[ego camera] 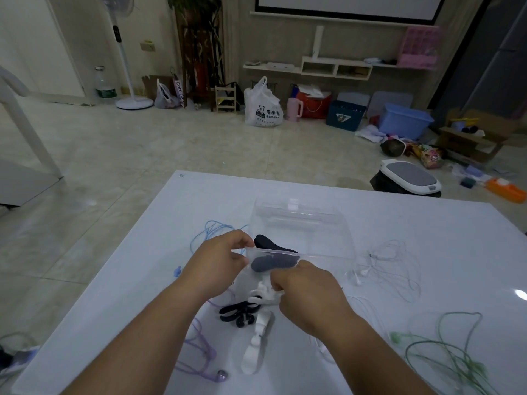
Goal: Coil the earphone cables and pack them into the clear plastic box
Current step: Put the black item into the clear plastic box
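Your left hand (219, 260) pinches the light, slick clear box (313, 255) at its rim, your right hand (308, 292) grips a white clip (263, 299).

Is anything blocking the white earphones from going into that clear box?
Nothing visible: the white earphones lie loose just right of the clear box, whose lid looks raised.

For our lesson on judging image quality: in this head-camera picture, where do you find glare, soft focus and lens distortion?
Head view: a glare spot lies on the white table near its right edge; the clear plastic box shows mainly by faint reflections; the left hand and right hand look slightly soft; the wide lens tilts the standing fan.
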A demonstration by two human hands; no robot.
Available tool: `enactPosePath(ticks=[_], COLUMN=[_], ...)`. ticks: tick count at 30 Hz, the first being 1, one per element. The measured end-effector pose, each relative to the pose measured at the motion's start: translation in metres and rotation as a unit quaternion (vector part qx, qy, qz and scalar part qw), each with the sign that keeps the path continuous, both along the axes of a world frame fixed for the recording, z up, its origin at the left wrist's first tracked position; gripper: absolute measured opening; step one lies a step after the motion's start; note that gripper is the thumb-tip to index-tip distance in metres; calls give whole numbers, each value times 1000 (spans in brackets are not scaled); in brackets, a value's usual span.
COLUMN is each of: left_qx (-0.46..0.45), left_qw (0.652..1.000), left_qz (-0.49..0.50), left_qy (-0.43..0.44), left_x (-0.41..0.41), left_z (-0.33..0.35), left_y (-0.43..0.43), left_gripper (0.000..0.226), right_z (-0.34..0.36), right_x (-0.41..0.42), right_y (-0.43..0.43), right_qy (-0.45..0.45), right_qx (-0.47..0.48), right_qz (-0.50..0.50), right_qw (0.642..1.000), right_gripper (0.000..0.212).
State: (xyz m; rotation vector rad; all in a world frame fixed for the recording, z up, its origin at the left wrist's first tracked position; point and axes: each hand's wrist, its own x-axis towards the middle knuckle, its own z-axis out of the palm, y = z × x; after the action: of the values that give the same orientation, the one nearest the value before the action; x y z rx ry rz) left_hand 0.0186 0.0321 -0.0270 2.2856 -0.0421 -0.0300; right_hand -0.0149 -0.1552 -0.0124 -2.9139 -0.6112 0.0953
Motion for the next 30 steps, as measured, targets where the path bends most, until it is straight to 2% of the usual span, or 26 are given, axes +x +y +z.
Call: enactPosePath(ticks=[3, 11, 14, 17, 21, 23, 25, 27, 28, 30], left_qx=[1, -4, -5, -1, 3, 7, 10, 12, 13, 15], left_qw=[1000, 1000, 1000, 1000, 1000, 1000, 1000, 1000, 1000, 1000], left_qz=[-1, 0, 1, 4, 5, 7, 8, 9, 9, 9], left_qy=[-2, 3, 8, 7, 6, 6, 8, 8, 9, 10], left_x=[0, -1, 0, -1, -1, -1, -1, 0, -1, -1], left_z=[0, 2, 1, 1, 1, 1, 1, 1, 1, 1], left_y=[1, 0, 0, 0, -1, -1, -2, -2, -2, -1], left_gripper=[30, 28, 29, 32, 30, 30, 29, 29, 29, 28], right_z=[8, 8, 14, 23, 28, 29, 27, 23, 20, 14], right_x=[0, 11, 12, 17, 28, 34, 38, 41, 42, 44], right_y=[-2, -8, -13, -20, -23, -24, -22, -20, -18, -16], right_qy=[-13, 29, 40, 40, -21, -53, -80, -97, -97, -78], right_qx=[26, 96, 182, 324, 500, 536, 546, 540, 528, 471], right_qz=[1, -59, -72, -122, -233, -280, -309, -317, -311, -274], right_qw=[1000, 993, 980, 938, 834, 794, 774, 773, 784, 835], right_gripper=[29, 23, 18, 21, 17, 13, 14, 15, 15, 11])
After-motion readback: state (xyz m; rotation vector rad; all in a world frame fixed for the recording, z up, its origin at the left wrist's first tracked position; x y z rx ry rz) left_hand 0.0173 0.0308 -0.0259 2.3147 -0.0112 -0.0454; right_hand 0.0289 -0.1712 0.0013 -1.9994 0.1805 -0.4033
